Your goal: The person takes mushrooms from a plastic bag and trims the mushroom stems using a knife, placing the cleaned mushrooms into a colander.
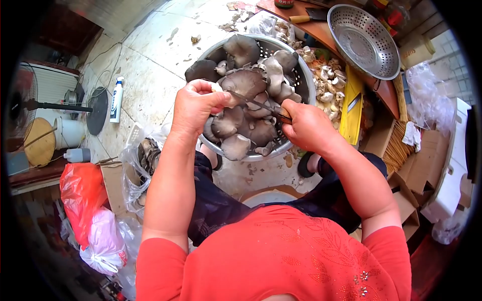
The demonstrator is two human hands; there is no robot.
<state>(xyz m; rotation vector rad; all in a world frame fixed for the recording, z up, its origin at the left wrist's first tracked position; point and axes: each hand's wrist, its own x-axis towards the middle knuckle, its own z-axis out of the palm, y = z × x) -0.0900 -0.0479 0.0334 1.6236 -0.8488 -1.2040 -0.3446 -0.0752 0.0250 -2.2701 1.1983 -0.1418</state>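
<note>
My right hand [307, 125] is closed around the dark handle of a knife [251, 102], whose blade points left. At the blade's tip, my left hand [197, 106] pinches a small oyster mushroom [217, 87], its pale part showing between thumb and fingers. Both hands are above a perforated metal colander [310, 83] heaped with grey-brown oyster mushrooms [243, 50]. The fingers hide part of the held mushroom.
Mushroom trimmings [329, 85] lie right of the colander beside a yellow slicer [352, 108]. Another colander [363, 41] and a cleaver [310, 17] rest on a wooden table. A white bottle [116, 100] and a red plastic bag [83, 193] are at left.
</note>
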